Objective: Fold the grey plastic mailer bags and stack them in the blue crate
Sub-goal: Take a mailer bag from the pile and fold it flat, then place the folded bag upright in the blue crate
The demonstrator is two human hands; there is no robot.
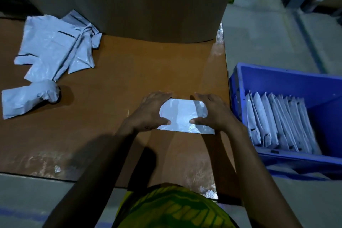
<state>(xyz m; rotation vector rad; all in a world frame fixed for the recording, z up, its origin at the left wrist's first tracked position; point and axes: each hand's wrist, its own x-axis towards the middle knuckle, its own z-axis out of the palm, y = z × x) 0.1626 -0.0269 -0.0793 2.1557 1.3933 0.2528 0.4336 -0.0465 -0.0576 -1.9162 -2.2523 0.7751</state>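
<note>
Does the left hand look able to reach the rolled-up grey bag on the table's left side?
Probably yes. The left hand presses the folded mailer, and only bare brown tabletop lies between it and the rolled-up bag; it would just have to leave the mailer.

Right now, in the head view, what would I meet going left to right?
unfolded mailer bags → left hand → flat mailer bag under both hands → right hand → blue crate
</note>
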